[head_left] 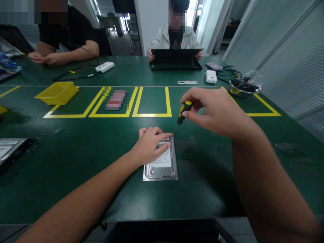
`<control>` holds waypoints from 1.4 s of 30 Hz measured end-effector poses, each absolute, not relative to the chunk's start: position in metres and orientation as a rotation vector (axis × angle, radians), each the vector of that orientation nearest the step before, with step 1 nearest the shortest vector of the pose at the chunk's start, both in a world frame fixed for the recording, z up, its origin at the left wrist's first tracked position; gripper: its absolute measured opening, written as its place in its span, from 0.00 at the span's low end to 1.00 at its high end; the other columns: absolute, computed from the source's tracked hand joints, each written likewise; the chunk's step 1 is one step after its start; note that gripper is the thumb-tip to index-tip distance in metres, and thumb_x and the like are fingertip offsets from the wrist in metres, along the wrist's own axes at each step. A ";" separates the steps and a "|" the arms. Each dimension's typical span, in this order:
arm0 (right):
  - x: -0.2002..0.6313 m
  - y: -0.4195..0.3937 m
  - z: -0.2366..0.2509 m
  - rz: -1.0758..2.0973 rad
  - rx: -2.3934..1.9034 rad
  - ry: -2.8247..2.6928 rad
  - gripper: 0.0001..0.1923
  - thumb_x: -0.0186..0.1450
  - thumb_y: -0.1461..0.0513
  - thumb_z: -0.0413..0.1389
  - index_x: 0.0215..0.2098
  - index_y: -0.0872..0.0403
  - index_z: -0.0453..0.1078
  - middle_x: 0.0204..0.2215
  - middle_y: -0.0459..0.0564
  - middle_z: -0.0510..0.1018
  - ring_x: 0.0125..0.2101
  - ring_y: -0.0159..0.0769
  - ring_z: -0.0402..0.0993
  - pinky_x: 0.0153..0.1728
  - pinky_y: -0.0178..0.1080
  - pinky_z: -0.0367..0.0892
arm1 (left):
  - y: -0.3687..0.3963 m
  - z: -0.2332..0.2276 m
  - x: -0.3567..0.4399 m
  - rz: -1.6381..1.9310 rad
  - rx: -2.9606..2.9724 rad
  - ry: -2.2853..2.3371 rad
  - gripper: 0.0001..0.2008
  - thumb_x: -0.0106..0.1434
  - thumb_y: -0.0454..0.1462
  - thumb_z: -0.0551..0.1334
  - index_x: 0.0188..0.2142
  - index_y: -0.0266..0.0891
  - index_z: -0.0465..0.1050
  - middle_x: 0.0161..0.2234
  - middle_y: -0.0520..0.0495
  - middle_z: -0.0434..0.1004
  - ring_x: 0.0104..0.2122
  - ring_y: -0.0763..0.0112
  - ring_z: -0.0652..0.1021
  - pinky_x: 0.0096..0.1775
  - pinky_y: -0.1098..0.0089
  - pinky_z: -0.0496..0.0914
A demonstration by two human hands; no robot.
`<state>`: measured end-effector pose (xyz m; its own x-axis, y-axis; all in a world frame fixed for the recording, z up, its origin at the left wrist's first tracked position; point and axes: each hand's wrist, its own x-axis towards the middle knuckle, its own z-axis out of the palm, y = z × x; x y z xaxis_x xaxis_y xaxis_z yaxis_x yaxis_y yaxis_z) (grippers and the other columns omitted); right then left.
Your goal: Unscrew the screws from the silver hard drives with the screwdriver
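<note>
A silver hard drive (162,168) with a white label lies flat on the green table in front of me. My left hand (153,143) rests across its upper part with the fingers stretched out, covering some of the label. One fingertip reaches the drive's far right corner. Between thumb and fingers, my right hand (210,109) grips a screwdriver (182,113) with a black and yellow handle. Its thin shaft slants down to that same corner, beside my left fingertip. Whether the tip sits in a screw is too small to tell.
Yellow tape frames mark the table (113,199). Beyond my hands are a yellow bin (59,93), a blurred-out reddish item (116,100) and a metal bowl (244,88) of dark parts. Another drive (12,150) lies at left. Two people sit opposite, one holding a black panel (176,59).
</note>
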<state>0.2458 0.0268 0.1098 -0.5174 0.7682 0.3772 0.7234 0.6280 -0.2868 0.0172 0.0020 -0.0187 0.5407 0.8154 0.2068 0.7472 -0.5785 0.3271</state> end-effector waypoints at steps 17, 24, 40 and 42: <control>0.246 0.028 0.109 0.078 -1.137 -2.387 0.11 0.60 0.63 0.59 0.42 0.53 0.72 0.29 0.45 0.76 0.30 0.37 0.73 0.33 0.40 0.63 | 0.002 -0.019 0.018 0.513 2.575 1.330 0.20 0.70 0.49 0.54 0.58 0.50 0.70 0.46 0.46 0.72 0.46 0.59 0.71 0.46 0.58 0.55; 0.245 0.026 0.109 0.128 -1.161 -2.392 0.10 0.61 0.62 0.57 0.42 0.48 0.72 0.30 0.46 0.77 0.31 0.39 0.74 0.33 0.42 0.65 | 0.001 -0.018 0.018 0.523 2.570 1.324 0.21 0.70 0.49 0.54 0.58 0.49 0.71 0.46 0.45 0.73 0.45 0.59 0.71 0.46 0.58 0.55; 0.246 0.027 0.110 0.110 -1.158 -2.407 0.11 0.61 0.62 0.57 0.43 0.49 0.72 0.30 0.47 0.77 0.32 0.41 0.74 0.34 0.43 0.65 | 0.002 -0.019 0.017 0.524 2.576 1.325 0.20 0.70 0.49 0.54 0.57 0.50 0.71 0.45 0.45 0.73 0.45 0.59 0.71 0.45 0.58 0.55; 0.246 0.027 0.110 0.098 -1.163 -2.409 0.11 0.61 0.63 0.57 0.42 0.49 0.72 0.30 0.47 0.77 0.31 0.40 0.74 0.34 0.42 0.64 | 0.002 -0.019 0.017 0.523 2.581 1.321 0.20 0.70 0.49 0.54 0.57 0.50 0.71 0.45 0.45 0.73 0.45 0.59 0.71 0.45 0.58 0.55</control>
<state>0.2455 0.0270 0.1104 -0.5364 0.7568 0.3735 0.7240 0.6401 -0.2573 0.0173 0.0017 -0.0189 0.5394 0.8124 0.2213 0.7435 -0.5829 0.3276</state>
